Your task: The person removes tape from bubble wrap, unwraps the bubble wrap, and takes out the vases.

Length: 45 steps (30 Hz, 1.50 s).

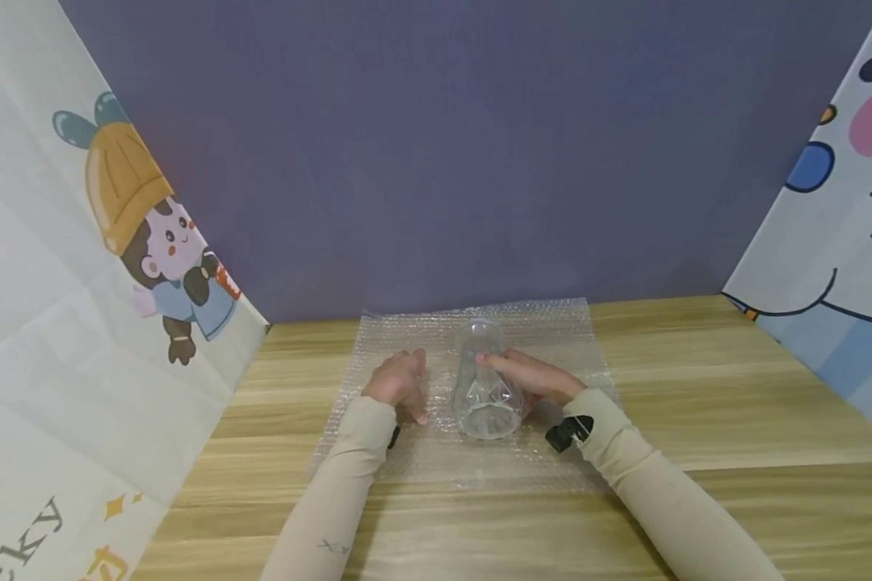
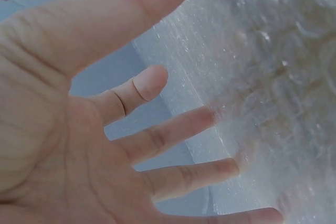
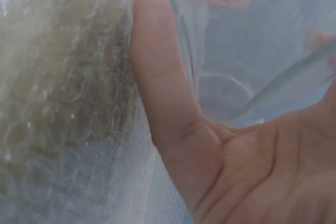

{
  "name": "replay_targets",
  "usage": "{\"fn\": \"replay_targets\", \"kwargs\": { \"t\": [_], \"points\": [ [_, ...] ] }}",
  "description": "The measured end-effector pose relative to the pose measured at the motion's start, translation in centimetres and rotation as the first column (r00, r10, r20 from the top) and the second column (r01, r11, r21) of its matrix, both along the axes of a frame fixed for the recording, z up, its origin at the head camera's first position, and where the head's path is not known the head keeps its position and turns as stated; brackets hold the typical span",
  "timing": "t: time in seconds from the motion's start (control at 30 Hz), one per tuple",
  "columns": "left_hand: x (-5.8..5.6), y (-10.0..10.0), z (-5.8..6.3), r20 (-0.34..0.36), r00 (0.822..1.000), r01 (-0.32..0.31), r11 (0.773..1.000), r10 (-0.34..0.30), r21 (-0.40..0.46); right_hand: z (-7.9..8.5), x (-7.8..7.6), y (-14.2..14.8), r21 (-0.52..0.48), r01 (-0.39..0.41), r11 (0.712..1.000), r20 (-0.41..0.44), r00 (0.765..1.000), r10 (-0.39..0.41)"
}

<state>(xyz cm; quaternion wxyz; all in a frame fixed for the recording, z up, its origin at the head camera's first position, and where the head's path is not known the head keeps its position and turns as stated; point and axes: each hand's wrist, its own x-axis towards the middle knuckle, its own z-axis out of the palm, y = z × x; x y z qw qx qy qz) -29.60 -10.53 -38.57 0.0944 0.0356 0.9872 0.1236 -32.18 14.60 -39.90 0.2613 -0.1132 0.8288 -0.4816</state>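
A clear glass vase (image 1: 483, 391) is on a sheet of bubble wrap (image 1: 436, 460), its wider end toward me and its narrower end farther off. I cannot tell whether it lies or stands. My right hand (image 1: 534, 377) holds the vase from the right, one digit across its surface. Seen from the right wrist, a straight digit runs along the glass (image 3: 226, 40) beside the wrap, other fingers partly showing through. To the left of the vase, apart from it, is my left hand (image 1: 398, 381). Its fingers (image 2: 173, 135) are spread, some tips at or behind the wrap (image 2: 283, 93).
The bubble wrap is spread on a wood-grain table (image 1: 262, 452). A blue-purple panel (image 1: 443, 161) rises behind the table. White printed sheets with cartoon figures border it at left (image 1: 58, 282) and right (image 1: 850, 266).
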Motion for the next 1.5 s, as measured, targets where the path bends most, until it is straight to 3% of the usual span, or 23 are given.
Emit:
{"fn": "replay_targets", "kwargs": {
  "t": [0.4, 0.8, 1.5],
  "points": [
    [0.2, -0.2, -0.1, -0.008, 1.000, 0.001, 0.999, 0.000, 0.034, -0.1, 0.0, 0.0, -0.007, -0.009, 1.000, 0.001, 1.000, 0.009],
    [-0.2, 0.1, -0.1, 0.031, 0.999, 0.018, 1.000, -0.018, -0.011, -0.2, -0.1, 0.3, 0.004, 0.007, 1.000, 0.002, 1.000, -0.007],
    [-1.0, -0.4, -0.1, 0.003, 0.999, 0.043, 0.997, -0.043, -0.070, -0.5, -0.4, 0.0, -0.035, 0.005, 0.999, 0.002, 1.000, -0.005]
  ]
}}
